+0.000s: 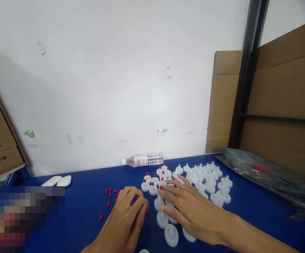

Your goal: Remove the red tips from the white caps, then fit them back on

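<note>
Fingers curled, my left hand (128, 211) rests low over the blue table, and a red cap (147, 212) shows at its thumb and fingertips. Small red caps (108, 204) lie loose to its left, some partly behind the hand. My right hand (188, 205) is spread over a group of white nozzle lids (162, 219), hiding part of them. Its index fingertip is by a red-tipped lid, but contact is unclear. Several white lids wear red caps on their nozzles, such as the lid (145, 185) at the group's left; those at the right have bare nozzles.
A plastic bottle (143, 160) lies on its side against the wall. Two white oval objects (64, 181) sit at the back left. A dark plastic bag (263, 175) is at the right, near cardboard (281, 91) and a black post (248, 73). The blue table (83, 211) spans below.
</note>
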Tool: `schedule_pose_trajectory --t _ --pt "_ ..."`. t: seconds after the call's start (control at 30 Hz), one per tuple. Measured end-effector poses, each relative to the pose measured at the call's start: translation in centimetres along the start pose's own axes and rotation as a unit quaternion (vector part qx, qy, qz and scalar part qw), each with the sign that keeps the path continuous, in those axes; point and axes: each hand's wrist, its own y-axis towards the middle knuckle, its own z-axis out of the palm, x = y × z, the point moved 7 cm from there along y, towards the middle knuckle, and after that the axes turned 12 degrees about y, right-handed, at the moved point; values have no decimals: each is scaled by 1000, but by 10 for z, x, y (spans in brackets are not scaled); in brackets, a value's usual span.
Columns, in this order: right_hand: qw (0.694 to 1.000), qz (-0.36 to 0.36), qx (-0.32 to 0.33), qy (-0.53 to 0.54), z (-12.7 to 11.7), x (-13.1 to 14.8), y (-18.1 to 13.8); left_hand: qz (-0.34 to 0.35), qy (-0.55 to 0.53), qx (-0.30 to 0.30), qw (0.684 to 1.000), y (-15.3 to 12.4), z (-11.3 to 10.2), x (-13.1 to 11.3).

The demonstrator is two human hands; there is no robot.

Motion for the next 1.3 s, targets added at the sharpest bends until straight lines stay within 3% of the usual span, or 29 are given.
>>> schedule_pose_trajectory --t 0.23,0.47,0.63,0.87,0.97,1.03,1.17,1.3 --pt "993 -78 -91 16 -23 19 0 2 -2 -37 999 -3 -4 0" --pt "971 -212 -100 48 -19 54 -12 0 40 -107 993 -11 -3 -11" --pt "962 -252 -97 38 -7 62 -15 60 64 -100 991 -15 0 -22" --pt "960 -268 -85 13 -7 63 -10 64 26 -68 995 -10 -5 -27" --pt "946 -307 -96 -33 -14 56 -11 14 -3 -76 997 -14 -12 -19" --pt "946 -297 -122 -52 -24 41 -8 -33 -2 -99 995 -16 -19 -8" --pt "973 -165 -159 -39 -41 1 3 -49 22 -86 995 -10 -23 4" --pt "988 -99 -109 -44 -33 -11 8 -55 41 -32 997 0 -11 10"
